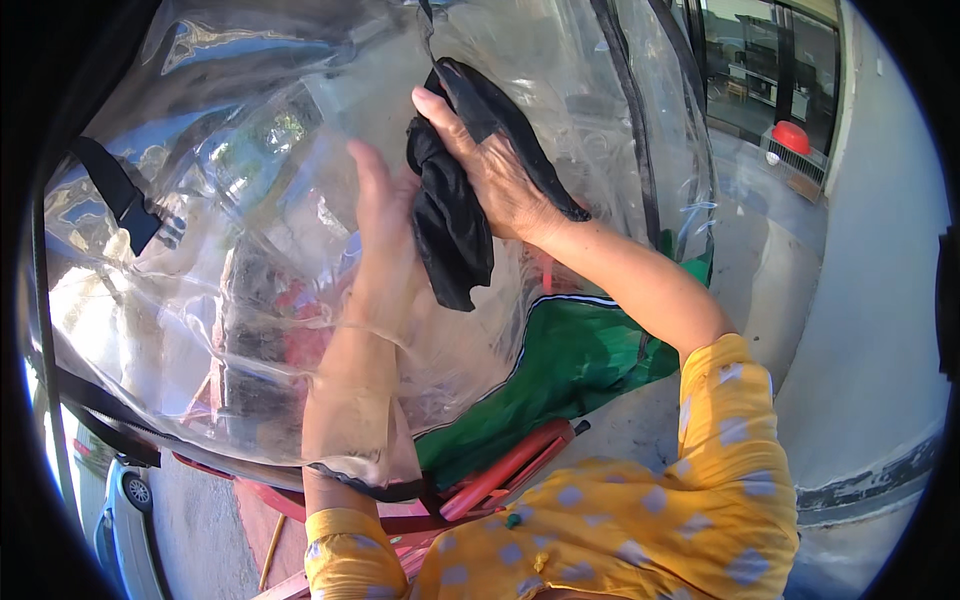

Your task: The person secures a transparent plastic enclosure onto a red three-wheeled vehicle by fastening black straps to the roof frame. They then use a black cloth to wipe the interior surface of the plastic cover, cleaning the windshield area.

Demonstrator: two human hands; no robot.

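Note:
A large clear plastic cover (247,225) with black trim spreads before me, wrinkled and full of reflections. My left hand (382,187) is beneath it and shows through the plastic, with its thumb raised and its palm turned towards my right hand. Its other fingers are partly hidden. On the outer side, my right hand (499,176) grips a black cloth (454,217), with one part hanging below the thumb and another lying over the back of the hand. Cloth and hand are against the plastic, opposite my left hand.
A black strap with a buckle (135,217) hangs on the cover's left. Below are a green fabric panel (570,360) and a red vehicle part (510,469). To the right stand a wall (870,300) and a wire cage (795,169) with a red basin (790,138). A car (124,525) is lower left.

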